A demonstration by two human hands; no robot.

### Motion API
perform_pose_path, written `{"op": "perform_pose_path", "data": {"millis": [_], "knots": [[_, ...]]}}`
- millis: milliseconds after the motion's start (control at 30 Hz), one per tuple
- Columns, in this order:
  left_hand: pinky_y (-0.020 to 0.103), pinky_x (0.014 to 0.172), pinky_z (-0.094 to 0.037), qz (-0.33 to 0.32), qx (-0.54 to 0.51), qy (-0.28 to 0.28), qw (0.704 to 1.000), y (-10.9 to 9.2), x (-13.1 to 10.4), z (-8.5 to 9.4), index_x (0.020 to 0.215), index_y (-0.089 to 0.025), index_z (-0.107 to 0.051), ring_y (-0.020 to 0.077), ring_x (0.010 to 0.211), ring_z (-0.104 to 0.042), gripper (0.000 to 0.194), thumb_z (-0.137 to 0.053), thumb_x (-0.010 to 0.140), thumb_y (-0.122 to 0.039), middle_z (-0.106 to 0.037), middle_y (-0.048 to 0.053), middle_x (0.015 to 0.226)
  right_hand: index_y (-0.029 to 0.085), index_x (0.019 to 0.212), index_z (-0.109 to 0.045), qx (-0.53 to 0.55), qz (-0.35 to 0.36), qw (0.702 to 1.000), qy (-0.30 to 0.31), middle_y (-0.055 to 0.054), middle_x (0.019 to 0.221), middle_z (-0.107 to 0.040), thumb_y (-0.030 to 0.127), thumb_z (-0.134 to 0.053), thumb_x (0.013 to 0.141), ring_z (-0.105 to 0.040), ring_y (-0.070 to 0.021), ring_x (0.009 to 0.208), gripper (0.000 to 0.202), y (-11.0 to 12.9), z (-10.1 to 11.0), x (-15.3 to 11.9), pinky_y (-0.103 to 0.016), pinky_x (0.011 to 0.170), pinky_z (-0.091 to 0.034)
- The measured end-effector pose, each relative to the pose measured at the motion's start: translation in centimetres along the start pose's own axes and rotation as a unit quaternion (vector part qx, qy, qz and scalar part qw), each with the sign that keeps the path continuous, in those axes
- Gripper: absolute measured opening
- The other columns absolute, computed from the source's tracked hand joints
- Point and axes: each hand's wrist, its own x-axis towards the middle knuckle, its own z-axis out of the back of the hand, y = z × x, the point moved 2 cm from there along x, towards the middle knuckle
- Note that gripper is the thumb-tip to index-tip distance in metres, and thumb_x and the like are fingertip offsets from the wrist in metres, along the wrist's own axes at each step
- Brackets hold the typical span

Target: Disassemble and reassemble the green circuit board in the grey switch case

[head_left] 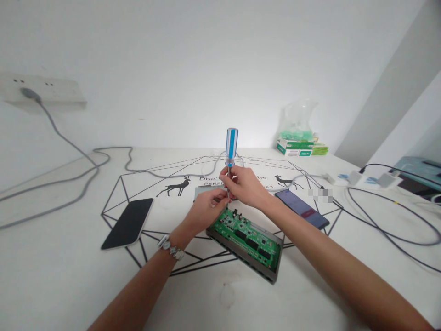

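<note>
A screwdriver (232,142) with a blue-and-clear striped handle stands upright, its tip down at the far left corner of a green circuit board (253,236). The board sits in a shallow grey metal casing (237,255), tilted across the table. My right hand (250,186) pinches the screwdriver's shaft just below the handle. Lower down, the fingers of my left hand (203,209) close around the shaft near its tip, resting by the casing's corner. Whether a screw sits under the tip cannot be seen. Behind my left hand lies a grey flat piece (203,189), partly hidden.
A dark-screened phone (129,224) lies left, another phone (302,209) with a lit screen right. Grey cable (151,172) runs along the back from a wall socket (44,89). Power strip (365,179) and black cables (382,230) lie right; green-white boxes (295,146) stand behind.
</note>
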Motion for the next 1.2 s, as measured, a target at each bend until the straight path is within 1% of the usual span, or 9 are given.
{"op": "perform_pose_path", "data": {"millis": [133,300,533,733,800,867,967,1067,1200], "knots": [[0.027,0.07,-0.049,0.001,-0.007,0.014,1.0,0.7,-0.1,-0.1,0.09,-0.015,-0.073,0.0193,0.081,-0.068,0.022,-0.056,0.091,-0.03,-0.076,0.004,0.087,0.017,0.093,-0.063,-0.008,-0.004,1.0,0.016,-0.002,0.072,-0.067,0.03,-0.051,0.097,-0.065,-0.014,0.06,0.018,-0.5,-0.5,-0.6,-0.024,0.056,-0.047],[0.026,0.068,-0.049,0.007,-0.003,0.016,1.0,1.4,-0.2,-0.1,0.09,-0.016,-0.073,0.0184,0.079,-0.067,0.021,-0.057,0.09,-0.029,-0.076,0.004,0.086,0.016,0.092,-0.062,-0.008,-0.009,1.0,0.019,-0.003,0.071,-0.067,0.033,-0.051,0.098,-0.065,-0.0147,0.06,0.021,-0.8,-0.9,-0.8,-0.024,0.057,-0.046],[0.026,0.068,-0.05,0.015,0.005,0.021,1.0,1.4,0.0,0.0,0.087,-0.015,-0.075,0.0195,0.079,-0.067,0.025,-0.057,0.089,-0.033,-0.076,0.005,0.085,0.016,0.094,-0.063,0.0,-0.008,1.0,0.028,-0.002,0.07,-0.066,0.031,-0.051,0.098,-0.065,-0.0146,0.062,0.02,-0.8,-0.9,-1.0,-0.024,0.06,-0.047],[0.026,0.065,-0.048,0.028,0.013,0.014,0.999,1.2,0.0,0.1,0.082,-0.014,-0.074,0.0184,0.074,-0.066,0.024,-0.06,0.086,-0.032,-0.075,0.005,0.08,0.017,0.095,-0.064,0.005,-0.003,0.999,0.04,-0.001,0.071,-0.065,0.03,-0.054,0.095,-0.063,-0.0136,0.061,0.017,-0.6,-0.8,-1.1,-0.025,0.059,-0.047],[0.026,0.065,-0.049,0.029,0.014,0.012,0.999,1.0,0.0,0.1,0.085,-0.014,-0.075,0.0188,0.076,-0.066,0.024,-0.059,0.086,-0.032,-0.076,0.006,0.083,0.018,0.094,-0.062,0.019,-0.011,1.0,0.011,0.0,0.074,-0.066,0.035,-0.058,0.093,-0.063,-0.013,0.059,0.017,-0.5,-0.8,-1.2,-0.025,0.058,-0.047],[0.026,0.065,-0.049,0.031,0.024,0.009,0.999,0.9,-0.1,0.2,0.086,-0.015,-0.075,0.0188,0.075,-0.066,0.024,-0.059,0.086,-0.032,-0.076,0.005,0.082,0.02,0.09,-0.057,0.044,-0.031,0.997,-0.047,0.001,0.074,-0.065,0.043,-0.06,0.091,-0.061,-0.0125,0.055,0.023,-0.3,-0.5,-1.4,-0.025,0.054,-0.046],[0.026,0.063,-0.048,0.031,0.044,0.005,0.999,0.8,-0.1,0.3,0.084,-0.015,-0.074,0.0179,0.072,-0.066,0.022,-0.059,0.086,-0.031,-0.074,0.004,0.078,0.023,0.081,-0.048,0.076,-0.054,0.988,-0.12,0.003,0.065,-0.058,0.052,-0.06,0.089,-0.057,-0.0117,0.049,0.033,0.1,-0.2,-1.6,-0.024,0.048,-0.042],[0.025,0.063,-0.048,0.031,0.052,0.003,0.998,0.9,-0.2,0.2,0.084,-0.016,-0.074,0.0171,0.07,-0.065,0.02,-0.06,0.085,-0.03,-0.074,0.003,0.077,0.023,0.076,-0.045,0.051,-0.033,0.987,-0.147,0.005,0.058,-0.053,0.049,-0.06,0.089,-0.053,-0.0109,0.047,0.033,0.5,0.1,-1.6,-0.024,0.048,-0.04],[0.026,0.063,-0.048,0.034,0.059,-0.003,0.998,1.2,-0.2,0.1,0.085,-0.016,-0.074,0.0173,0.07,-0.065,0.02,-0.061,0.086,-0.03,-0.074,0.003,0.078,0.022,0.074,-0.048,-0.048,-0.008,0.985,-0.163,0.004,0.057,-0.057,0.044,-0.06,0.088,-0.054,-0.0115,0.05,0.028,1.2,0.3,-1.4,-0.025,0.055,-0.039]]}}
